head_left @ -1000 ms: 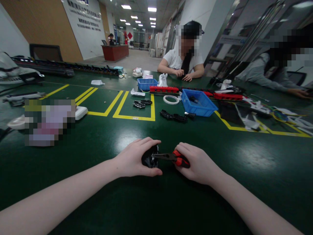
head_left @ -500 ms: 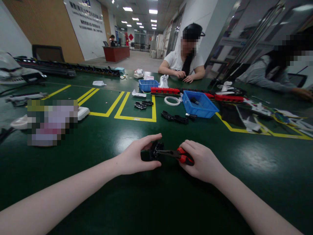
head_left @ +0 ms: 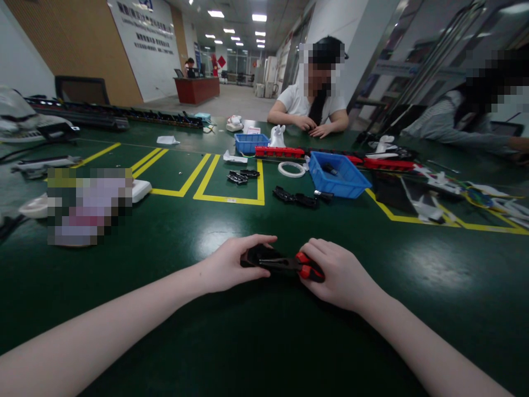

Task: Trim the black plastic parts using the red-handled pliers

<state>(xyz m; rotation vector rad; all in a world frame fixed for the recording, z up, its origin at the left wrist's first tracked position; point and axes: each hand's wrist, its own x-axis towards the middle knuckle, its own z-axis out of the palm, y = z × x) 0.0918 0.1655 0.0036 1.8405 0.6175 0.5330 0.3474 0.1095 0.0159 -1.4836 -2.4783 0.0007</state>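
I note my left hand point(head_left: 229, 267) clamping a black part point(head_left: 258, 256) low over the table point(head_left: 256, 342) while my right hand point(head_left: 336, 273) grips pliers point(head_left: 289, 265) biting into it; a slipping nose could mar the part or nick my thumb.

The left hand point(head_left: 225, 267) covered most of the black part point(head_left: 258, 255); the pliers' point(head_left: 289, 264) tips were buried inside; blurred patch point(head_left: 88, 205) at nine o'clock.
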